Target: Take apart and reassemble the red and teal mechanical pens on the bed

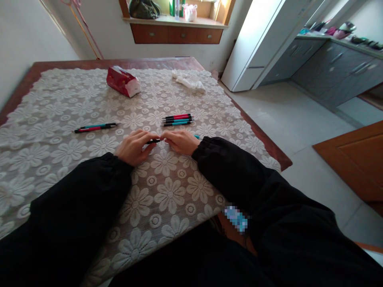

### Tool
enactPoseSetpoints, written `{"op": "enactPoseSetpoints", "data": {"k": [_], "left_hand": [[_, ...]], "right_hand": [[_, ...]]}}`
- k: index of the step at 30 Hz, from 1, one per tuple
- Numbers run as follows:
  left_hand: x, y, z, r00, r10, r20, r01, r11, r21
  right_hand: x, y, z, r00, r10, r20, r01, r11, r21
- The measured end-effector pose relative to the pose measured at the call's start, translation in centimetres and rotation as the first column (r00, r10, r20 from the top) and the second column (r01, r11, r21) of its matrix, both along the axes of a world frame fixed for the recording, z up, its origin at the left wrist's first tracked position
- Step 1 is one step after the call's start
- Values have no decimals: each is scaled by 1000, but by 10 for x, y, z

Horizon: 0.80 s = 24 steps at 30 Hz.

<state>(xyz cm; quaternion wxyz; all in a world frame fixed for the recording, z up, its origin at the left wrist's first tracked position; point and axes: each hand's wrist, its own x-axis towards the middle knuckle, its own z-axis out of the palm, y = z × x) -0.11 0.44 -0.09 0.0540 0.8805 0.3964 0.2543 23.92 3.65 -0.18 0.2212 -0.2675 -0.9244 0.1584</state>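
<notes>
Two hands at work on one pen (155,140): left hand (133,146) pinches its dark end, right hand (180,142) closes over the teal end, both resting on the lace-covered surface (167,191). Just beyond the right hand, four pens (177,119); beyond the left, two pens (95,127). Advice: keep wrists planted, pull straight along the barrel.

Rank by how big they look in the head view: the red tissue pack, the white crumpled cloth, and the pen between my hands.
1. red tissue pack
2. white crumpled cloth, nearly alike, so unsure
3. pen, mostly hidden by the left hand and right hand
</notes>
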Motion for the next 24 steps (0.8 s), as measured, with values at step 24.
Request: {"op": "enactPoseSetpoints", "data": {"k": [24], "left_hand": [[2, -5, 1, 977, 131, 167, -133, 991, 3]], "right_hand": [[20, 24, 2, 983, -155, 98, 135, 973, 186]]}}
